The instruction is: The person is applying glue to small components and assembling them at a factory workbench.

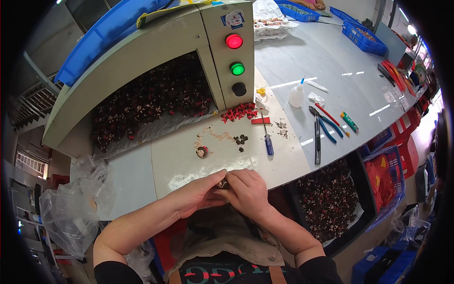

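Note:
My left hand (201, 191) and my right hand (248, 191) meet at the table's near edge, fingers closed around a small figurine part (222, 183). Only a dark and pale bit of it shows between the fingers. Beyond them, a small figurine head (202, 151) with dark hair and a pale face lies on the white board (177, 163). To its right are several small black pieces (241, 140) and thin pale scraps (217, 136). A screwdriver (269, 145) with a clear blue handle lies farther right, its shaft across a red strip (260, 121).
A beige machine (227, 94) with lit red and green buttons stands at left, its opening full of dark figurine parts (142, 113). Small red pieces (239, 111) lie beside it. Rightward are a white bottle (296, 96), pliers (326, 125) and a utility knife (317, 142). A black bin (295, 206) stands below.

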A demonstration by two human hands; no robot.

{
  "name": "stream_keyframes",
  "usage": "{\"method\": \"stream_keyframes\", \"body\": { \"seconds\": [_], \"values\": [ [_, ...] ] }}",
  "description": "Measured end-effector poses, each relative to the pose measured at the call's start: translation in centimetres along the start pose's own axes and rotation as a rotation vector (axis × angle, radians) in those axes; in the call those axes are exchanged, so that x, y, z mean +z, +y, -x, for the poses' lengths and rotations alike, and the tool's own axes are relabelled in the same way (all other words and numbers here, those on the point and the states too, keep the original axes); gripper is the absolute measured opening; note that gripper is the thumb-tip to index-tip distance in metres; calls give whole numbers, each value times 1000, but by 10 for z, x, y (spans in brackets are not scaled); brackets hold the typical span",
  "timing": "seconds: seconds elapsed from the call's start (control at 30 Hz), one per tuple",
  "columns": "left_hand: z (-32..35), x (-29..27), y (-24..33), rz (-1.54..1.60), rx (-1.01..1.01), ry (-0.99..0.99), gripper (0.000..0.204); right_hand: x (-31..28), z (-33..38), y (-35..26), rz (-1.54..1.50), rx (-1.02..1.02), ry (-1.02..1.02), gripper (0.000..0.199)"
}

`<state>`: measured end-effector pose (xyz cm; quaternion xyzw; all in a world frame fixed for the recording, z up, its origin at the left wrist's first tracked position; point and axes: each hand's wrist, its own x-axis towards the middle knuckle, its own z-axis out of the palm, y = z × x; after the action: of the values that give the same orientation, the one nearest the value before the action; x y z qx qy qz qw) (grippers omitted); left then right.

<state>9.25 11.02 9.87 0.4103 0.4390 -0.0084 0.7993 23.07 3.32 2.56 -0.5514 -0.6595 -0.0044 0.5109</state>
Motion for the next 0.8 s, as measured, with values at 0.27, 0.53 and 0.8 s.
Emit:
{"method": "stream_keyframes", "body": {
  "seconds": [0.27,0.53,0.8],
  "values": [
    [-1,-1,-1,17,15,-23,43,-1,-1,-1,5,-2,-12,36],
    [-1,-1,-3,25,19,-16,44,0,0,-2,-6,43,-28,35],
    [-1,-1,-2,7,9,7,46,-1,-1,-2,10,17,-17,33]
  ]
}}
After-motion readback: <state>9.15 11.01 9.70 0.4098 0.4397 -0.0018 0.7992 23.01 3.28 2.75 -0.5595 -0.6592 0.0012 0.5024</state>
